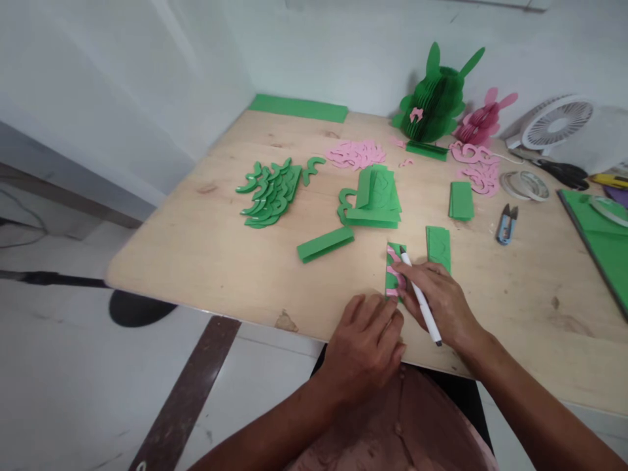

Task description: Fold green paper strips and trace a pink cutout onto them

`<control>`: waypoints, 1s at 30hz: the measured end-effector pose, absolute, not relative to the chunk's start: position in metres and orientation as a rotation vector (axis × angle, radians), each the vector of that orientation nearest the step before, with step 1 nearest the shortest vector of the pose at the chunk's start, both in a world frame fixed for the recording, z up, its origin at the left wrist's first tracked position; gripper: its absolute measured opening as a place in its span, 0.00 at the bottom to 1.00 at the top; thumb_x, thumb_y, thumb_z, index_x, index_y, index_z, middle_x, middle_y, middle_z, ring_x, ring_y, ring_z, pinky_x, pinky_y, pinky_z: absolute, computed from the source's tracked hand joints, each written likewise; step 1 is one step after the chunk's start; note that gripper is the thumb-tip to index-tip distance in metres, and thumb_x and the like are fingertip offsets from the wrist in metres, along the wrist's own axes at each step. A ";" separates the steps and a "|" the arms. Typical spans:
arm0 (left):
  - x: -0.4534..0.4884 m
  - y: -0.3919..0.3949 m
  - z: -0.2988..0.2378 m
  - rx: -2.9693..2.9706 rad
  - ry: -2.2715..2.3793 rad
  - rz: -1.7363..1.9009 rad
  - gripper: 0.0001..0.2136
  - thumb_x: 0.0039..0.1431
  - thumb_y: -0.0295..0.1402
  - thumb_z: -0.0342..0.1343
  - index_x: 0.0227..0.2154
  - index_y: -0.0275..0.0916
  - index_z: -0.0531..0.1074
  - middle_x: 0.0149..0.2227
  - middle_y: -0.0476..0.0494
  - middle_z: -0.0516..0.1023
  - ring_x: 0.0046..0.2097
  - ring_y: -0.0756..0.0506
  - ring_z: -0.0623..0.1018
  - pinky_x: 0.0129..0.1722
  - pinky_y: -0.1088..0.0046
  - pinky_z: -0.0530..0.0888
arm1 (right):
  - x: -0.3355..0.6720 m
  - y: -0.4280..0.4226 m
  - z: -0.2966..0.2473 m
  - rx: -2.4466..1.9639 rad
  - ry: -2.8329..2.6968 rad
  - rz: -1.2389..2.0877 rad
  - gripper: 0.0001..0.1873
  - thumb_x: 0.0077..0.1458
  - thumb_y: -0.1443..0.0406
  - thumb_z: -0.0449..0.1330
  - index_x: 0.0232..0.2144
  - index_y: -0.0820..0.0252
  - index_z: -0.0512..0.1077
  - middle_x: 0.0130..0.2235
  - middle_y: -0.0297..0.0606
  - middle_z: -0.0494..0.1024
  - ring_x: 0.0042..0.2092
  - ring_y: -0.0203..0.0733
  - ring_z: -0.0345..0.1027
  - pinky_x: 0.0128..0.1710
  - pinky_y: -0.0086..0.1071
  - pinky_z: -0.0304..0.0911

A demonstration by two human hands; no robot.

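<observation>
A white pen (420,297) is in my right hand (444,304), whose fingers are closed around it. Its dark tip is at the top right of a small green paper piece (391,282). On that piece lies a wavy pink paper cutout (394,269), partly covered by my right fingers. My left hand (367,340) rests at the lower edge of the green piece, its fingers laid over the table and touching the paper's bottom end. Just beyond my right hand lie folded green papers with a drawn outline (438,246).
Green cutouts (272,193), pink cutouts (356,154) and stacked green papers (375,196) lie farther back. A folded green strip (325,244) is left of my hands. Snips (507,224), tape (524,186), scissors (562,173), a fan (559,123) and a green honeycomb paper figure (434,101) stand rightward.
</observation>
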State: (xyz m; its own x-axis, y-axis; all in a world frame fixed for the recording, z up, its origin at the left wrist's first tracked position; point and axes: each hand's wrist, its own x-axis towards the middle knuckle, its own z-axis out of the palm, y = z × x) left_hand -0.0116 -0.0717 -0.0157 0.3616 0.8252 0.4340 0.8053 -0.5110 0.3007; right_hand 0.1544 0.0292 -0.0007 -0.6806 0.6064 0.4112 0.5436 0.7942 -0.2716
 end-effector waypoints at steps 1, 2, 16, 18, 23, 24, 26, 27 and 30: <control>-0.012 -0.072 -0.016 2.561 1.530 0.858 0.14 0.61 0.34 0.50 0.47 0.34 0.71 0.53 0.38 0.74 0.54 0.38 0.70 0.56 0.54 0.63 | 0.155 0.029 0.002 -0.856 -2.512 0.193 0.20 0.59 0.71 0.55 0.54 0.58 0.64 0.40 0.39 0.79 0.39 0.43 0.74 0.44 0.41 0.66; -0.012 -0.071 -0.016 2.559 1.527 0.868 0.14 0.61 0.34 0.50 0.46 0.34 0.71 0.52 0.38 0.74 0.54 0.38 0.71 0.55 0.54 0.64 | 0.156 0.030 0.004 -0.854 -2.532 0.211 0.21 0.59 0.70 0.55 0.55 0.57 0.63 0.40 0.39 0.79 0.40 0.44 0.74 0.44 0.41 0.66; -0.012 -0.071 -0.018 2.562 1.509 0.912 0.12 0.61 0.33 0.50 0.44 0.33 0.71 0.51 0.36 0.74 0.53 0.37 0.71 0.55 0.53 0.65 | 0.156 0.031 0.006 -0.805 -2.567 0.179 0.18 0.61 0.68 0.55 0.54 0.58 0.64 0.41 0.40 0.79 0.40 0.44 0.74 0.43 0.40 0.64; -0.012 -0.071 -0.018 2.569 1.505 0.915 0.12 0.61 0.34 0.50 0.44 0.33 0.71 0.52 0.36 0.74 0.53 0.37 0.71 0.55 0.53 0.65 | 0.155 0.030 0.006 -0.804 -2.566 0.166 0.18 0.61 0.68 0.55 0.54 0.58 0.64 0.43 0.42 0.79 0.41 0.44 0.74 0.44 0.41 0.64; -0.012 -0.071 -0.018 2.581 1.497 0.903 0.13 0.61 0.34 0.50 0.44 0.33 0.71 0.51 0.37 0.75 0.53 0.37 0.71 0.55 0.53 0.64 | 0.154 0.029 0.008 -0.820 -2.581 0.136 0.16 0.62 0.68 0.54 0.52 0.59 0.65 0.42 0.42 0.79 0.41 0.44 0.74 0.44 0.40 0.64; -0.012 -0.071 -0.018 2.582 1.497 0.902 0.13 0.61 0.34 0.50 0.44 0.33 0.71 0.51 0.37 0.74 0.53 0.37 0.71 0.55 0.53 0.64 | 0.154 0.029 0.008 -0.824 -2.584 0.132 0.15 0.62 0.68 0.54 0.52 0.59 0.65 0.41 0.41 0.79 0.41 0.44 0.74 0.44 0.40 0.64; -0.012 -0.071 -0.018 2.583 1.500 0.903 0.13 0.61 0.34 0.50 0.44 0.33 0.71 0.52 0.37 0.74 0.53 0.38 0.71 0.55 0.53 0.65 | 0.153 0.028 0.009 -0.816 -2.583 0.125 0.15 0.62 0.68 0.54 0.51 0.60 0.65 0.41 0.41 0.79 0.41 0.43 0.74 0.45 0.40 0.63; -0.012 -0.071 -0.019 2.583 1.501 0.904 0.13 0.61 0.34 0.50 0.44 0.33 0.71 0.52 0.37 0.74 0.53 0.38 0.71 0.54 0.54 0.65 | 0.153 0.028 0.010 -0.808 -2.579 0.121 0.15 0.62 0.68 0.54 0.51 0.60 0.65 0.41 0.41 0.79 0.41 0.43 0.74 0.45 0.40 0.63; -0.012 -0.071 -0.019 2.584 1.499 0.900 0.13 0.61 0.34 0.50 0.44 0.33 0.71 0.52 0.37 0.74 0.53 0.37 0.71 0.55 0.53 0.65 | 0.152 0.028 0.010 -0.788 -2.574 0.112 0.15 0.62 0.68 0.55 0.51 0.60 0.65 0.41 0.40 0.80 0.40 0.42 0.74 0.45 0.39 0.62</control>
